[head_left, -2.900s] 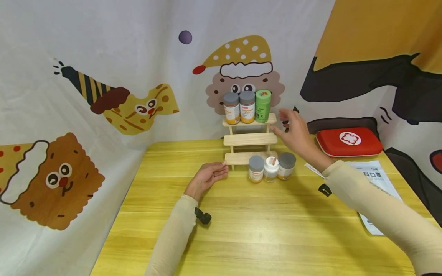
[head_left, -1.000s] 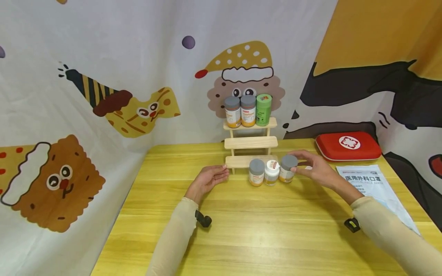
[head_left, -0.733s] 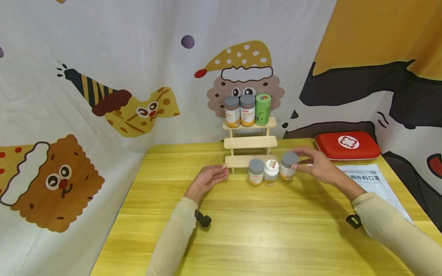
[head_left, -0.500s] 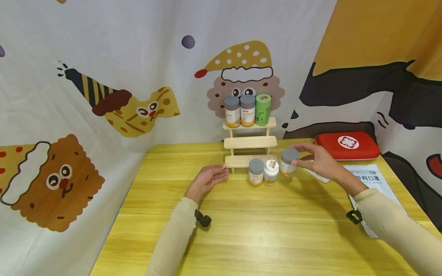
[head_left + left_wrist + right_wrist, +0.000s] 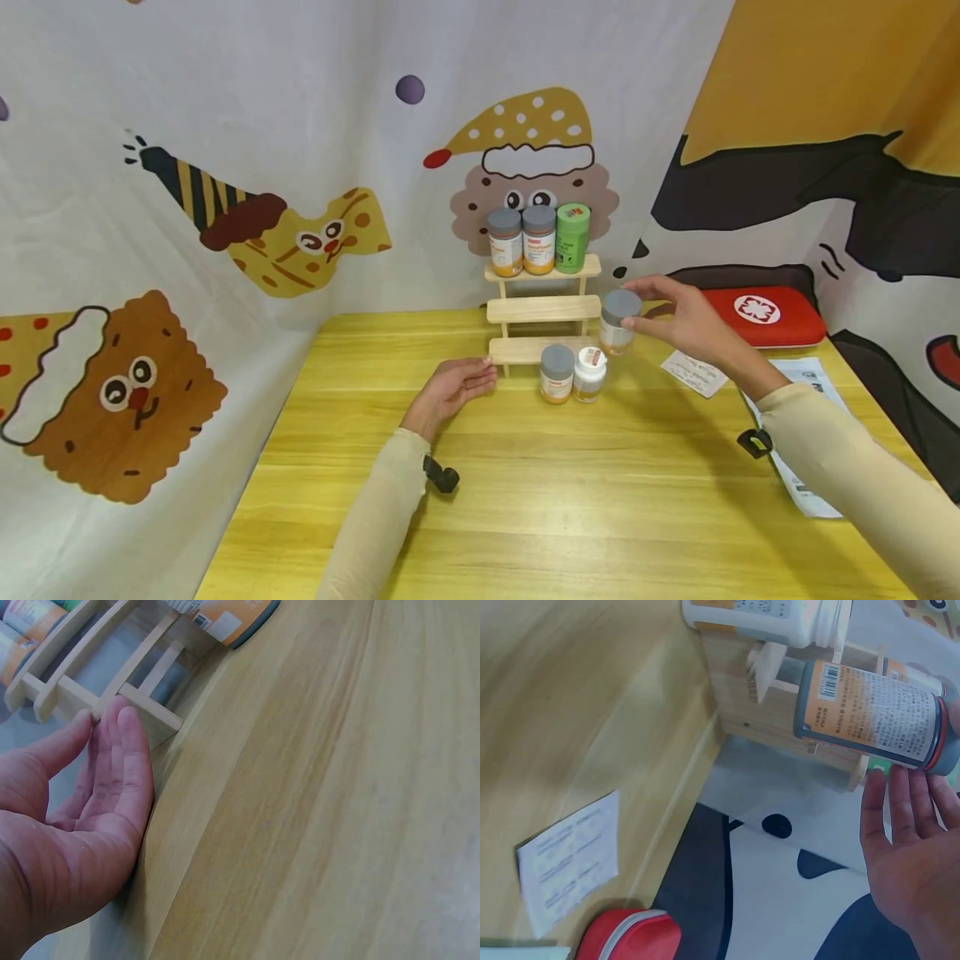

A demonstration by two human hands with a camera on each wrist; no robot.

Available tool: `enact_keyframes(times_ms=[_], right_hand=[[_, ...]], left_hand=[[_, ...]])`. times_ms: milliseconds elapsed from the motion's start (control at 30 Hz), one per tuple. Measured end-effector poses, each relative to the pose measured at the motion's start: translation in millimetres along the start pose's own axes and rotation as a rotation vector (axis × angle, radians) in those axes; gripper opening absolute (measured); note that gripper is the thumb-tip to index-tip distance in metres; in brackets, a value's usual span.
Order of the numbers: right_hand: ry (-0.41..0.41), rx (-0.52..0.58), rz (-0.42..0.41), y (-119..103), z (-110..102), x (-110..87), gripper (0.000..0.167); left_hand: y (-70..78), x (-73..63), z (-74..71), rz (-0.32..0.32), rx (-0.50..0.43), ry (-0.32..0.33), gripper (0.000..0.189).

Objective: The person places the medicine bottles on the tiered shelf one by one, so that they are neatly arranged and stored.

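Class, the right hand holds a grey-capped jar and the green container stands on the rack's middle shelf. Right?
Wrong shelf: the head view shows the green container on the rack's top shelf. The right hand does hold a grey-capped jar.

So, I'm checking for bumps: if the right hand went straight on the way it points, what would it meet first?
The right hand would probably bring its grey-lidded jar against the right end of the middle shelf, though depth is unclear.

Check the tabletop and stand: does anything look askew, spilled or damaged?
Nothing looks spilled or damaged. Only the printed slip looks slightly odd: it lies at a slant on the table, while the three bottles on the stand are upright in a row.
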State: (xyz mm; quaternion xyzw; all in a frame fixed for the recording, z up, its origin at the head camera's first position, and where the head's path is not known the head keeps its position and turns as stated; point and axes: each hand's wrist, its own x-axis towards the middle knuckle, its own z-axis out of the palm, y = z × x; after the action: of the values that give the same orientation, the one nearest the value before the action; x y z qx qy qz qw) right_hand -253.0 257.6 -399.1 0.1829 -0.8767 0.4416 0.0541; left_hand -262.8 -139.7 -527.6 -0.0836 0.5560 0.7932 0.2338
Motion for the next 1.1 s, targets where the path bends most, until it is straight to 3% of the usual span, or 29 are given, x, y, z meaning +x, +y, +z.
enact_keyframes(times_ms=[333,700,1100], right_hand=[[0.075,0.075,-0.004,-18,23,26.9,0.047],[0.096,0.093,-0.034,-40,48,55.1,0.048],[0.113,0.252,-0.029,-64,88,75.5,0.055]], left_hand=[[0.3,0.4,-2.7,-0.005,0.013,-0.007,0.042],[-0.3,3.8,-2.4,0.005,0.017,-0.004,0.039],[-0.4,2.3,-2.2,0.008,0.019,0.003,0.04]])
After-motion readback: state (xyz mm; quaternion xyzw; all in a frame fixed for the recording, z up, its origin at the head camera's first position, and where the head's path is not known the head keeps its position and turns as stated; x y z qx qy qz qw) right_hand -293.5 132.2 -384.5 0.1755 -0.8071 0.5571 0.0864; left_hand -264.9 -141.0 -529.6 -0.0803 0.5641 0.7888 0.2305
